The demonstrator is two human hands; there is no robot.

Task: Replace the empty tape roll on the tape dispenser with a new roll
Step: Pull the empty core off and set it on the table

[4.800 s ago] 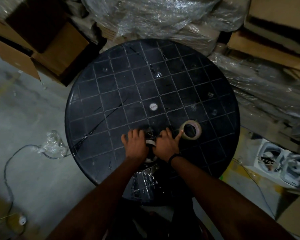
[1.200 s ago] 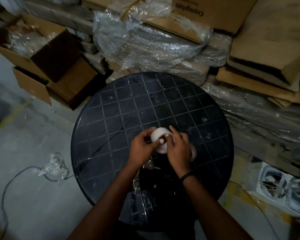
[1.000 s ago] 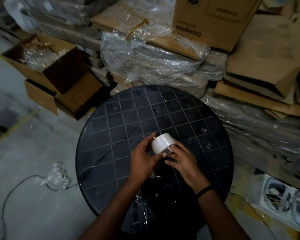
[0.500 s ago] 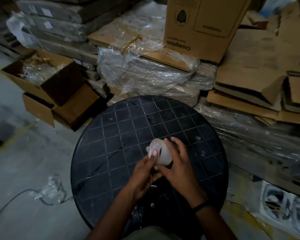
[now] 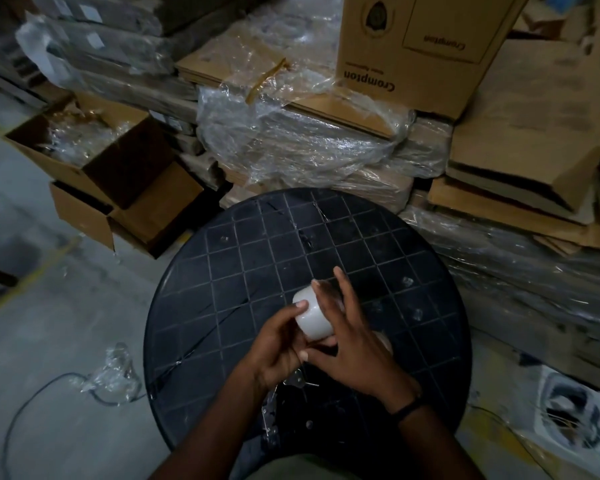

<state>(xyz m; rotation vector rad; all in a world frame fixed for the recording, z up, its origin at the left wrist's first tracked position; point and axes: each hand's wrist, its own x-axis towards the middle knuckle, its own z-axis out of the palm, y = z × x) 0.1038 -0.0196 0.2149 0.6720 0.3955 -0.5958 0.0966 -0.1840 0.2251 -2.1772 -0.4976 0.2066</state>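
Note:
A new white tape roll (image 5: 313, 317) is held above the black round table (image 5: 243, 258), a little in front of me. My left hand (image 5: 277, 342) grips it from the left, thumb tip on its upper edge. From the right, my right hand (image 5: 352, 344) holds it, fingers spread over its far end and thumb under its near side. A pale edge of the empty roll (image 5: 383, 338) peeks out beside my right hand. Below my hands lies the tape dispenser (image 5: 293, 381), dark with shiny metal bits and mostly hidden.
Plastic-wrapped stacks of cardboard (image 5: 291, 133) and a printed carton (image 5: 416, 46) crowd the table's far and right sides. Open cartons (image 5: 94, 161) stand at the left. Crumpled plastic (image 5: 113, 370) and a cable lie on the concrete floor.
Both hands have lifted the white roll off the table and turned it between them. My right hand's fingers now spread over its far end. The view has tilted upward.

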